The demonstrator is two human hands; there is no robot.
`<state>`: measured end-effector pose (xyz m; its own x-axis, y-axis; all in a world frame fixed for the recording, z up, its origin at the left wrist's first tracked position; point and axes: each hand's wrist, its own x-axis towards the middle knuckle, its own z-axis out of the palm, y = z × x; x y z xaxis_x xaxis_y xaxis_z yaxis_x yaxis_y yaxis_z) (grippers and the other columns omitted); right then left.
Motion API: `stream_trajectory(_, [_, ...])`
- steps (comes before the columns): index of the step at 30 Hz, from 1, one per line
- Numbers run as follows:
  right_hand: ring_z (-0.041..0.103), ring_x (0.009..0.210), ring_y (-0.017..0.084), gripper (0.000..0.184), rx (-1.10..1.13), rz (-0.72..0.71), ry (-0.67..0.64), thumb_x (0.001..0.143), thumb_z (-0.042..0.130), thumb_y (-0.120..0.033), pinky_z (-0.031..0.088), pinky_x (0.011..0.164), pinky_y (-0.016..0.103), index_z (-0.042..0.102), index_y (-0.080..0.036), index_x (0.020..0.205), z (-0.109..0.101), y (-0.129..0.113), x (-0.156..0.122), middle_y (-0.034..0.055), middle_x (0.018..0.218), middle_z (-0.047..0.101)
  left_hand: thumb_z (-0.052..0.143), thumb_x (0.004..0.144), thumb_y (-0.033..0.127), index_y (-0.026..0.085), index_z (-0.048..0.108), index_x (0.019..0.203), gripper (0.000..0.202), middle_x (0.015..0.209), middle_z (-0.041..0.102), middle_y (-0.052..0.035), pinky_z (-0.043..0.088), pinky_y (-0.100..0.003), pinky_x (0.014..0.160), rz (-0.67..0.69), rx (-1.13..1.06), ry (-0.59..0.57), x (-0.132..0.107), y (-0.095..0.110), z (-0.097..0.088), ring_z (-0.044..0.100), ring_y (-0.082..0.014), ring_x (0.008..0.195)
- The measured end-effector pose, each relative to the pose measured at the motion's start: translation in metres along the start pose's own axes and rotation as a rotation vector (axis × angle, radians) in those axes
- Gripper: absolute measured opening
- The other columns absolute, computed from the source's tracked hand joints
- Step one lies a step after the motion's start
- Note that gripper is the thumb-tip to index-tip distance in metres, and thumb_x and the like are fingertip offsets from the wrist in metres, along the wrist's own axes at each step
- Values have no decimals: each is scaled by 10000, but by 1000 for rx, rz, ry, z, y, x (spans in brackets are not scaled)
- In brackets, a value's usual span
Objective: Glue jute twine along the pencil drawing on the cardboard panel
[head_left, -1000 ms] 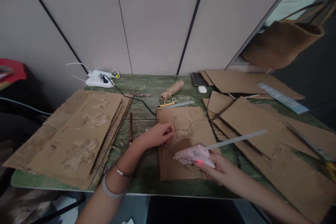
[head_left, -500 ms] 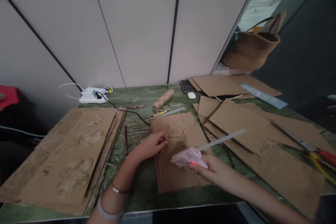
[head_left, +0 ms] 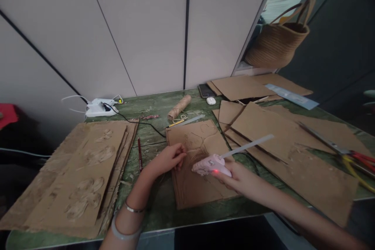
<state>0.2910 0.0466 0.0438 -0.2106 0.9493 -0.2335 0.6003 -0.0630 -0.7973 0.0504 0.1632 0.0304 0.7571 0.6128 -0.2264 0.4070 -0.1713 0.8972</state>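
Little had shifted: on the table [head_left: 155, 105], the cardboard [head_left: 199, 191] still lay under both hands. Left hand [head_left: 166, 160] pressed its edge, fingers loosely curled, holding nothing. Right hand [head_left: 237, 179] gripped the glue gun [head_left: 209, 164], nozzle on the sheet, glue stick [head_left: 249, 146] jutting behind.

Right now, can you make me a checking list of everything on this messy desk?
Surface: green table, mostly covered.
Job's things: cardboard panel with drawn lines; pink glue gun, red light on, glue stick poking out behind.
Clutter: cardboard stack left, loose cardboard sheets right, twine spool, red pencil, phone, ruler.
Hands: left hand rests on the cardboard panel; right hand grips the glue gun.
Cables: black cable runs from the white power strip toward the panel.
Surroundings: white wall panels, woven basket upper right.
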Motion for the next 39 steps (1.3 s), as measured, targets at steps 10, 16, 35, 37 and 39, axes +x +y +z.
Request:
stream_trajectory(10, [549, 647, 179, 468, -109, -7, 65, 915, 505, -566, 372, 595, 272, 713, -159, 816, -8, -7, -1, 62, 717, 651, 446, 957, 377, 219, 450, 880, 176, 612, 548, 61, 425, -222, 555, -4, 20, -8, 0, 5, -1, 553, -121, 533])
stream_trajectory(16, [539, 612, 171, 524, -115, 6, 78, 902, 510, -616, 354, 560, 264, 730, -147, 829, -16, -5, 1, 56, 690, 659, 451, 955, 389, 222, 448, 872, 187, 601, 546, 63, 432, -224, 536, 2, -1, -11, 1, 2, 0, 544, -122, 517])
stream_trajectory(35, [467, 468, 143, 549, -464, 43, 182, 917, 446, -618, 247, 488, 272, 597, -195, 601, -27, -3, -2, 32, 515, 560, 432, 951, 370, 225, 448, 865, 169, 594, 566, 52, 424, -228, 560, 30, 34, 3, 1, -1, 0, 554, -132, 532])
stream_trajectory(37, [442, 446, 133, 545, -480, 49, 197, 911, 466, -622, 239, 479, 274, 585, -199, 589, -28, -3, -3, 20, 490, 534, 437, 951, 384, 228, 446, 863, 180, 595, 560, 55, 422, -227, 557, 25, 28, 5, 2, -2, 0, 552, -131, 529])
stream_trajectory(39, [424, 438, 128, 553, -485, 59, 204, 903, 472, -636, 227, 477, 276, 558, -202, 571, -28, -2, -3, 13, 479, 515, 439, 950, 394, 230, 446, 866, 184, 598, 556, 58, 422, -228, 555, 21, 23, 3, 2, -2, 0, 549, -130, 527])
